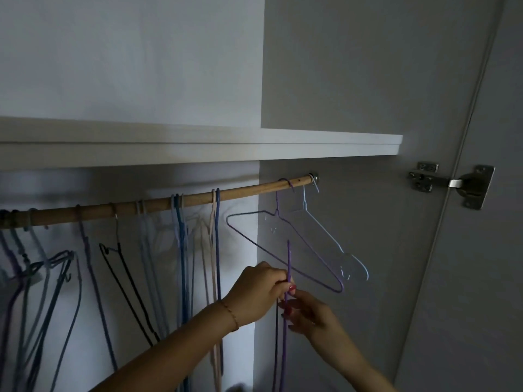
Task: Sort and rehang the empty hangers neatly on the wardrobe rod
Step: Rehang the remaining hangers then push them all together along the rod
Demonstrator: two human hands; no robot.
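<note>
Wardrobe interior, dim light. A wooden rod (pixel 158 203) is running from the left edge up toward the centre right of the frame, under a white shelf (pixel 198 148).

Both hands are meeting at lower centre. The left hand (pixel 256 292), with a thin bracelet (pixel 229 310) at the wrist, is closing its fingers around the upper part of a purple hanger (pixel 285 329), which is standing edge-on and running down out of the bottom of the frame. The right hand (pixel 310 314) is sitting just below and to the right, fingers curled against the same wire; how firmly it is gripping, I cannot tell. A darker strand is hanging alongside the purple wire; whether it is a second hanger is unclear.

Above the hands, near the right end of the rod, a lilac hanger (pixel 283 250) is hanging face-on, and a pale white hanger (pixel 331 241) is hanging just behind it, nearest the rod bracket.

Toward the left and centre of the frame, a crowd of hangers is dangling from the rod: a pink and blue pair (pixel 215 250), a blue cluster (pixel 181 250), a black hanger (pixel 124 284), and a tangled bunch (pixel 34 273) at far left.

A metal door hinge (pixel 450 183) is sitting at the right of the frame.
</note>
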